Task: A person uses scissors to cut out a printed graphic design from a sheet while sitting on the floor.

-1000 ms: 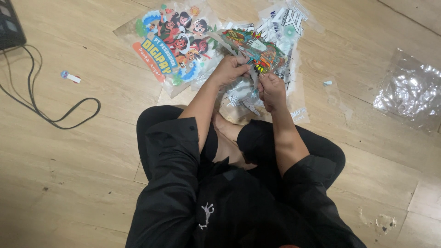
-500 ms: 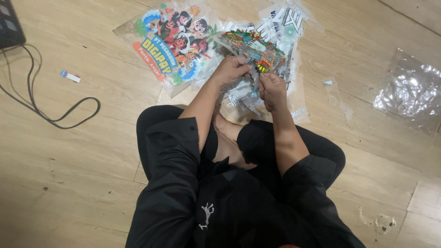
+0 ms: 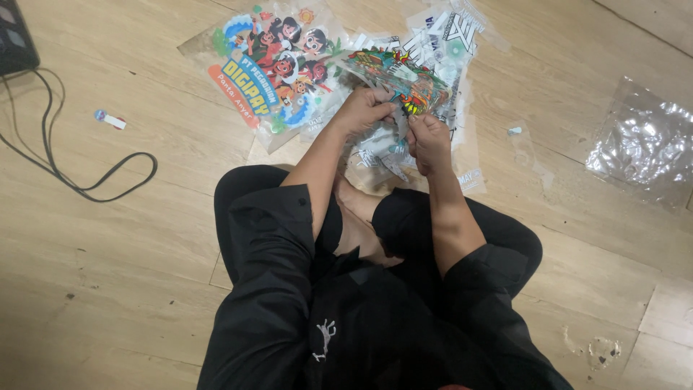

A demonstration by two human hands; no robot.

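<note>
Between both hands, just above the crossed legs of a seated person dressed in black, a colourful printed sheet (image 3: 395, 78) is held up off the wooden floor (image 3: 144, 238). The left hand (image 3: 367, 110) is closed on the sheet's lower left edge, with fingers curled around it. The right hand (image 3: 428, 139) is pinched shut on the lower right corner, thumb pressed against forefinger. The two hands are set just beside each other, nearly touching. Beneath and behind the held sheet, a loose pile of transparent sheets with black and white prints (image 3: 449, 40) is spread on the floor. To the left of the pile, a large cartoon sheet with blue, orange and yellow patches (image 3: 271, 65) is laid flat, partly overlapped by the pile. Well apart to the right, a crumpled clear plastic bag (image 3: 642, 148) is seen on the floor. A small pale scrap (image 3: 514, 131) lies between the pile and the bag. Far to the left, a black cable (image 3: 79, 173) is looped across the boards, with a small white and blue object (image 3: 110, 119) near it.
</note>
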